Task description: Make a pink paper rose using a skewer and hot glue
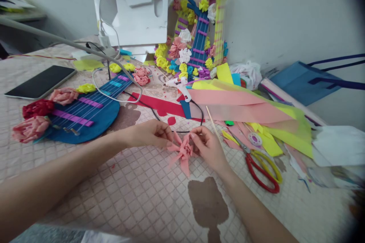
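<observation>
A pink fabric or paper flower with a bunched centre and long loose petals is held low over the table between my two hands. My left hand pinches a petal on its left side, thumb and fingertips together. On the flower's right side, my right hand grips another petal between thumb and forefinger. Left of my hands lies a blue guitar shape with purple strips, strings and fabric flowers on its edge. A white glue gun rests beyond my hands, its black cord looping toward the flower.
Red-and-yellow-handled scissors lie right of my right forearm, near pink and yellow fabric strips. A phone is at far left. Decorated guitar shapes lean on the wall beside a white foam board. A white cable arcs across the left.
</observation>
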Available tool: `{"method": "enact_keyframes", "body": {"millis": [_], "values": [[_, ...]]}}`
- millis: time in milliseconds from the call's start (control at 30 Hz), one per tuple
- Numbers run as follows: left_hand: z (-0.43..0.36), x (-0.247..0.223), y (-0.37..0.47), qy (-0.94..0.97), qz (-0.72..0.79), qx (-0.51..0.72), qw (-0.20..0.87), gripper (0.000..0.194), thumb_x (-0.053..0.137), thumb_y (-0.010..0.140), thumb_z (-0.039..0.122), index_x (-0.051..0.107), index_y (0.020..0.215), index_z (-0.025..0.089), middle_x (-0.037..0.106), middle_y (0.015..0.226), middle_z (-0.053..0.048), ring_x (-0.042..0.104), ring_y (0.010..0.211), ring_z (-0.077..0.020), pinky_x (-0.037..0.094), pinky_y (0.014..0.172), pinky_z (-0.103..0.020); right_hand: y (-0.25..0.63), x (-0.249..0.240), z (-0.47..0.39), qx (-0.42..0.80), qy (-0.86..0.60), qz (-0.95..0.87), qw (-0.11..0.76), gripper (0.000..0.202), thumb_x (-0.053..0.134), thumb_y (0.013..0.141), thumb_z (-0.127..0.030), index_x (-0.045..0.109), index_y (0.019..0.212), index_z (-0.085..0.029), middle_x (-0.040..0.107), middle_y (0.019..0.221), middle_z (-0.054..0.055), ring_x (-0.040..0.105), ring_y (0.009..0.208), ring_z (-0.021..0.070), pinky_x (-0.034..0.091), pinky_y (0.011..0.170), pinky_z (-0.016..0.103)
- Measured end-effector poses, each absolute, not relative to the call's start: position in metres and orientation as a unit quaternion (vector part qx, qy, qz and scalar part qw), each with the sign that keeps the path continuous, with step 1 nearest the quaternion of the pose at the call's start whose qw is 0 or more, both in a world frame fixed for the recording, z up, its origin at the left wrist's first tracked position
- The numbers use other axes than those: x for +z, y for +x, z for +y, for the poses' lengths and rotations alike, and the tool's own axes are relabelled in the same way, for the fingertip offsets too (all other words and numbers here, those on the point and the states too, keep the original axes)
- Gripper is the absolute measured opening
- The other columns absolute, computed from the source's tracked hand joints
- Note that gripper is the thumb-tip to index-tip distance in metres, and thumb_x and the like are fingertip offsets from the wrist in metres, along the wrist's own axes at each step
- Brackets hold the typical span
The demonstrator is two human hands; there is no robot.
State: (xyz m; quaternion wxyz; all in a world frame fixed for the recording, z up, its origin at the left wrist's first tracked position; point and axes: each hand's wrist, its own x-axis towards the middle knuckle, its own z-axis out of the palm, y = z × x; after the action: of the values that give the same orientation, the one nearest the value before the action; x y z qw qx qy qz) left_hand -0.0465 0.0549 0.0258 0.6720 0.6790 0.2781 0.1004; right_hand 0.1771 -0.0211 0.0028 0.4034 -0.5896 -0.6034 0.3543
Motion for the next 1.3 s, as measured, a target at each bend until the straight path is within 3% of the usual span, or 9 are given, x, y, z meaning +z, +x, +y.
{"method": "enact_keyframes", "body": {"millis": [133,233,400,533,700,933,1300], "values": [[0.056,0.023,-0.046,0.658,0.278,0.116,0.690,0.022,0.069,0.074,0.035,0.060,0.081,0.015,0.067,0.087,-0.003,0.057,0.069,-0.0107,0.043,0.064,-0.023,0.167,0.019,-0.035,0.138,-0.559,-0.686,0.445,0.007,0.052,0.087,-0.021,0.056,0.092,-0.021,0.057,0.083,0.001,0.053,0.068,0.0124,0.045,0.060,0.025],[0.055,0.025,-0.045,0.644,0.284,0.114,0.701,0.023,0.067,0.076,0.036,0.061,0.084,0.015,0.066,0.102,-0.005,0.059,0.075,-0.0119,0.045,0.067,-0.025,0.155,0.030,-0.049,0.109,-0.455,-0.782,0.412,0.008,0.055,0.085,-0.015,0.058,0.091,-0.020,0.057,0.084,0.002,0.054,0.070,0.0117,0.046,0.061,0.024],[0.054,0.028,-0.044,0.627,0.303,0.129,0.706,0.024,0.068,0.075,0.036,0.062,0.087,0.016,0.068,0.089,-0.003,0.058,0.072,-0.0110,0.041,0.062,-0.022,0.143,0.034,-0.063,0.044,-0.411,-0.856,0.311,0.007,0.056,0.087,-0.020,0.060,0.093,-0.020,0.055,0.085,0.004,0.054,0.074,0.0143,0.047,0.064,0.027],[0.052,0.032,-0.044,0.604,0.310,0.135,0.721,0.024,0.069,0.075,0.036,0.062,0.087,0.016,0.068,0.093,-0.004,0.055,0.068,-0.0090,0.039,0.060,-0.021,0.144,0.036,-0.065,0.078,-0.456,-0.836,0.296,0.011,0.050,0.090,-0.019,0.061,0.089,-0.022,0.054,0.085,0.004,0.055,0.073,0.0135,0.047,0.063,0.026],[0.049,0.038,-0.044,0.564,0.324,0.145,0.745,0.025,0.071,0.074,0.035,0.062,0.085,0.015,0.067,0.083,-0.002,0.052,0.062,-0.0075,0.037,0.057,-0.021,0.147,0.039,-0.062,0.169,-0.462,-0.791,0.364,0.011,0.051,0.089,-0.016,0.059,0.090,-0.023,0.052,0.085,0.002,0.055,0.079,0.0139,0.048,0.068,0.027],[0.049,0.036,-0.045,0.544,0.332,0.152,0.755,0.027,0.072,0.073,0.036,0.060,0.085,0.015,0.065,0.072,0.001,0.055,0.063,-0.0078,0.038,0.057,-0.020,0.150,0.045,-0.057,0.177,-0.491,-0.741,0.423,0.011,0.051,0.088,-0.015,0.059,0.088,-0.023,0.051,0.083,0.001,0.051,0.072,0.0128,0.042,0.058,0.025],[0.049,0.035,-0.044,0.570,0.336,0.161,0.733,0.031,0.064,0.080,0.045,0.056,0.082,0.016,0.066,0.071,0.001,0.056,0.061,-0.0073,0.037,0.056,-0.019,0.154,0.043,-0.055,0.181,-0.507,-0.730,0.420,0.009,0.051,0.089,-0.018,0.058,0.087,-0.024,0.053,0.083,0.001,0.052,0.072,0.0137,0.043,0.059,0.027]]}}
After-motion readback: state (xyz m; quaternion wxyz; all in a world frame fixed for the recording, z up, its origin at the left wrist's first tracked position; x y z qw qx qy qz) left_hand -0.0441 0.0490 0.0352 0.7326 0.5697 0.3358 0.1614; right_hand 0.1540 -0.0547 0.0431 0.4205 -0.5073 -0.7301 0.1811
